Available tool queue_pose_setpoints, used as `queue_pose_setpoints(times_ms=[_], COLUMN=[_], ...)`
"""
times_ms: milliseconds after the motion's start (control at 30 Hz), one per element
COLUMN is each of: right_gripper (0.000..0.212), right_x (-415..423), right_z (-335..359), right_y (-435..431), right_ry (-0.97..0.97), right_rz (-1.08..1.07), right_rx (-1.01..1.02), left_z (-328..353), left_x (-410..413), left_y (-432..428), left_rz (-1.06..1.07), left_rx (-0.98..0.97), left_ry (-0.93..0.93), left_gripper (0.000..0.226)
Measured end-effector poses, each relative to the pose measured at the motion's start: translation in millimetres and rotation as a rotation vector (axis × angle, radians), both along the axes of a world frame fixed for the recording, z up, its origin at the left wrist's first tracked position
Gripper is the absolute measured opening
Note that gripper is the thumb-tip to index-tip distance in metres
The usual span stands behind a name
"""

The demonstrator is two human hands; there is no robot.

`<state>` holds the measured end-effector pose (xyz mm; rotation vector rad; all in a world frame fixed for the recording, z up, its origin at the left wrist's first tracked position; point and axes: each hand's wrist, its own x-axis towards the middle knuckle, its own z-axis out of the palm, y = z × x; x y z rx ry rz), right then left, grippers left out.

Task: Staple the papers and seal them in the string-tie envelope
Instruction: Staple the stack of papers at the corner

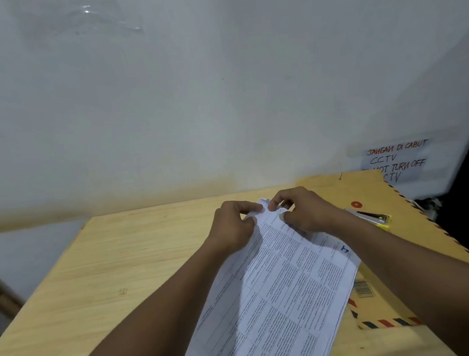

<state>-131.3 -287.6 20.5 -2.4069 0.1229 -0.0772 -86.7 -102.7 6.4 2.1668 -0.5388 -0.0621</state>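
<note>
Two bare hands meet at the far corner of a stack of papers [276,295] on a pale wooden desk [95,273], fingers pressed together on the sheets. The left hand [233,225] pinches the corner between thumb and forefinger; the right hand [303,211] pinches the same corner from the other side, its fingertips almost touching those of the left. The papers, printed with tables of small text, lie at an angle near the desk's right half, running from the hands down to the near edge, and their right side overlaps an envelope [389,306]. That envelope, brown with a red-and-dark striped border, lies flat along the desk's right edge, its far end reaching the back edge by the wall [165,99]; a red round fastener [356,204] shows on it just past the right hand. A stapler [371,217], metal with a yellow base, rests on the envelope beside the right wrist. A handwritten note [395,162] mentioning CCTV is stuck to the wall above the desk's far right corner. Both forearms stretch in from the near edge
</note>
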Motion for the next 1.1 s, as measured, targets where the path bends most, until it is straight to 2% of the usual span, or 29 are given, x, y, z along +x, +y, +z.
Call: queue_pose_setpoints(times_ms=[167,333,400,500,633,733,867,933,1033,1100], right_gripper=[0.024,0.015,0.025,0.042,0.034,0.030,0.024,0.019,0.010,0.009], right_x=[-6,-14,-19,-30,-42,-41,-36,-30,-18,-13], right_z=[-8,-9,-11,-18,-27,-27,-22,-16,8,26], right_y=[-11,-45,-62,-78,-84,-85,-85,-85,-75,-63], right_ry=[-0.016,-0.053,0.030,0.171,0.338,0.339,0.317,0.215,-0.006,-0.077], right_rz=[-0.020,-0.184,-0.248,-0.348,-0.408,-0.439,-0.458,-0.469,-0.434,-0.386], right_rx=[0.026,0.027,-0.086,-0.401,-0.632,-0.655,-0.517,-0.348,0.217,0.596], left_z=[-11,-16,-19,-23,-26,-25,-21,-19,-14,-11], left_x=[0,2,2,2,2,2,2,2,0,-1], left_y=[-10,-22,-25,-30,-34,-34,-31,-29,-26,-24], left_rz=[0.005,-0.003,-0.005,-0.009,-0.006,-0.003,0.008,0.007,-0.004,-0.012], left_rx=[-0.066,-0.083,-0.085,-0.095,-0.106,-0.123,-0.160,-0.192,-0.234,-0.262], left_ry=[-0.012,0.009,0.011,0.010,0.024,0.033,0.035,0.046,0.041,0.040], left_gripper=[0.034,0.035,0.035,0.035,0.035,0.035,0.033,0.032,0.032,0.031])
